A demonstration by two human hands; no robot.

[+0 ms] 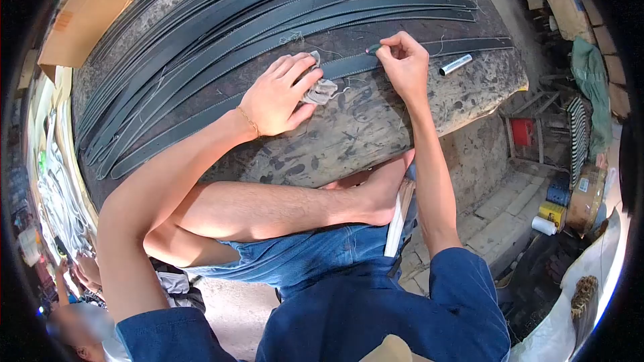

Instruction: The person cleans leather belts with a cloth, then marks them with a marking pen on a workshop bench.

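Observation:
My left hand (278, 97) is over a dark leather strap (355, 64), its fingers and thumb around a crumpled grey rag (322, 92) at the strap's edge. Farther right along the same strap, my right hand (404, 67) pinches a small dark object (373, 48) between thumb and fingertips, its tip close to the strap. I cannot tell what this object is. A short silver cylinder (456, 64) lies just right of that hand. Beyond both hands, several more dark stitched straps (295, 1) lie side by side, loose threads among them.
The straps rest on a worn, stained work surface (362, 131). A cardboard box (87, 10) stands at the upper left. My bent leg (282, 213) is against the near edge. Spools (551, 214) and a stool (526, 131) are at the right; another person (77, 328) is at lower left.

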